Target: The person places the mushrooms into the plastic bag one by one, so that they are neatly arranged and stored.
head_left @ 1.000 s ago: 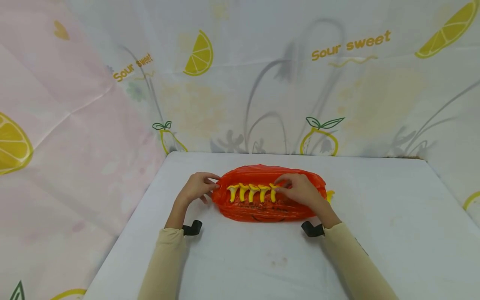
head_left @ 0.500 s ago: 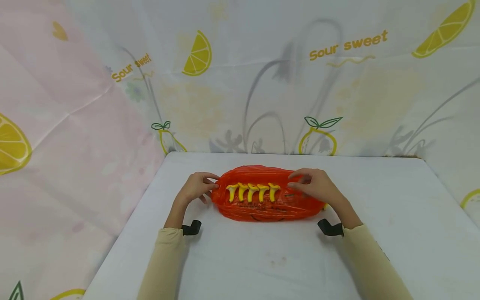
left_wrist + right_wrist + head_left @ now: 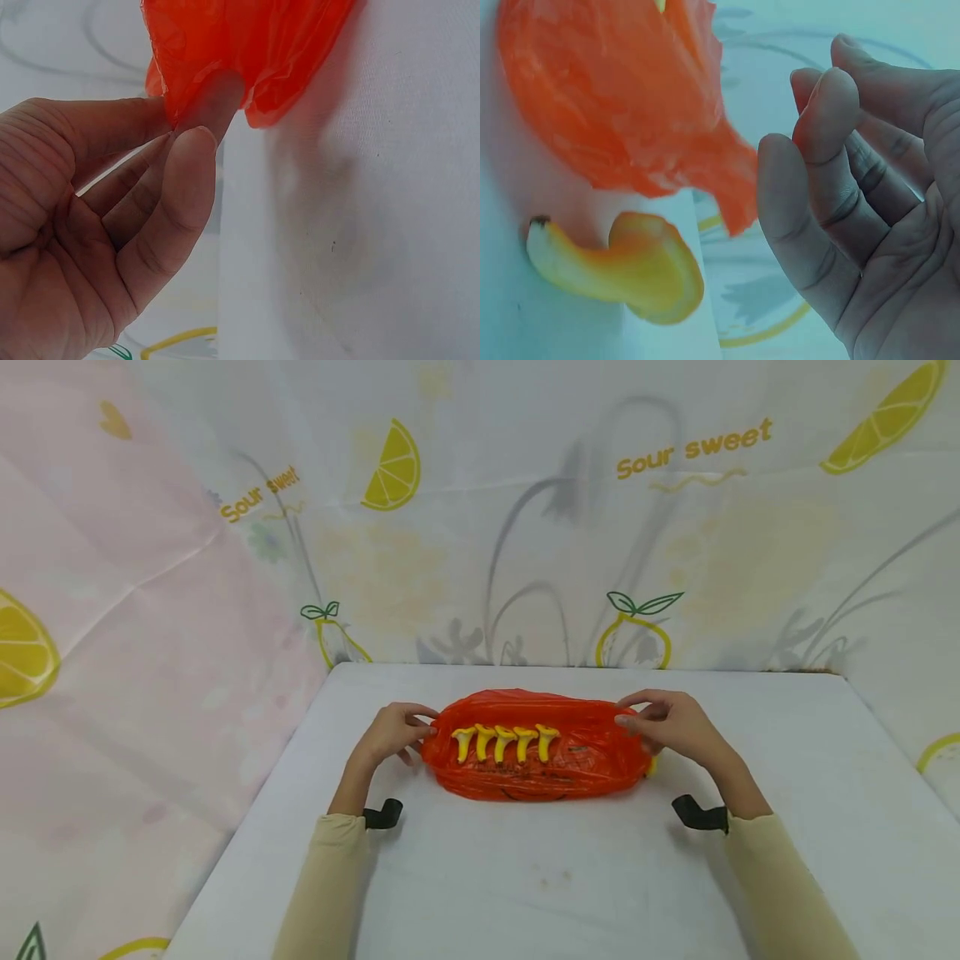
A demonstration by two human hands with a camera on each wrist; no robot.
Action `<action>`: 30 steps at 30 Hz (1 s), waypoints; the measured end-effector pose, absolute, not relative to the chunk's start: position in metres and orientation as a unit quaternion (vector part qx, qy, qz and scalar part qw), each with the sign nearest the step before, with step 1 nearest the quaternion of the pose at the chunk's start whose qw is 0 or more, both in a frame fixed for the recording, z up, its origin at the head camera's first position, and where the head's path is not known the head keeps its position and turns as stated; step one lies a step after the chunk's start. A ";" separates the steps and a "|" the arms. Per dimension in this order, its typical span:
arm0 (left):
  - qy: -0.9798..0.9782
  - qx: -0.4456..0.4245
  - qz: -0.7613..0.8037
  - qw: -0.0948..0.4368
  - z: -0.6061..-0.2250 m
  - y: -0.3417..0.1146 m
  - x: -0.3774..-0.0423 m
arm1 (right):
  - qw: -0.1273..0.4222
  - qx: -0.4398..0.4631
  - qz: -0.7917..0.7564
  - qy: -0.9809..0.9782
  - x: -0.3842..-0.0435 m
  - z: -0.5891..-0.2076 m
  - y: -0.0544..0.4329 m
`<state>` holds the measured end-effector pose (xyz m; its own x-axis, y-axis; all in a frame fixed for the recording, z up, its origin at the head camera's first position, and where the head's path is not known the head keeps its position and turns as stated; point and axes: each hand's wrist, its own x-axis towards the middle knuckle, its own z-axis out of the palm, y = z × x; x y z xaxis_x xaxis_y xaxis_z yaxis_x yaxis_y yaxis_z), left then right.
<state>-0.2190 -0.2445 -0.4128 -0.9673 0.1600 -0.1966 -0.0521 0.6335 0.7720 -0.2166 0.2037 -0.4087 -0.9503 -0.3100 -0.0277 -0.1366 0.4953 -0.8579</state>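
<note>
A red plastic bag (image 3: pixel 592 768) lies flattened crosswise on the white table. Several yellow, trumpet-shaped mushrooms (image 3: pixel 504 745) stand in a row on it, left of its middle. The left hand (image 3: pixel 392 732) pinches the bag's left end; in the left wrist view one fingertip is partly covered by the red film (image 3: pixel 225 45). Beside the bag's right end is the right hand (image 3: pixel 675 724), its fingers loosely bent with nothing between them. One more yellow mushroom (image 3: pixel 656 262) lies on the table next to that end, mostly hidden by the bag in the head view.
The white table (image 3: pixel 525 877) extends in front of the bag and to both sides. A printed cloth (image 3: pixel 480 527) with lemon drawings hangs behind and at the sides. Black camera mounts (image 3: pixel 384 814) sit at both wrists.
The right hand has let go of the rightmost mushroom in the row and moved right to the bag's end. The left hand stays at the left end.
</note>
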 end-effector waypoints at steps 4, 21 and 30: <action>0.896 0.031 0.426 0.123 -0.415 -0.244 -0.219 | 0.093 -0.121 -0.492 0.857 -0.214 -0.409 0.213; 0.895 0.022 0.428 0.120 -0.414 -0.245 -0.218 | 0.116 -0.094 -0.494 0.856 -0.212 -0.425 0.241; 0.897 0.014 0.426 0.119 -0.413 -0.246 -0.217 | 0.128 -0.084 -0.486 0.861 -0.211 -0.435 0.249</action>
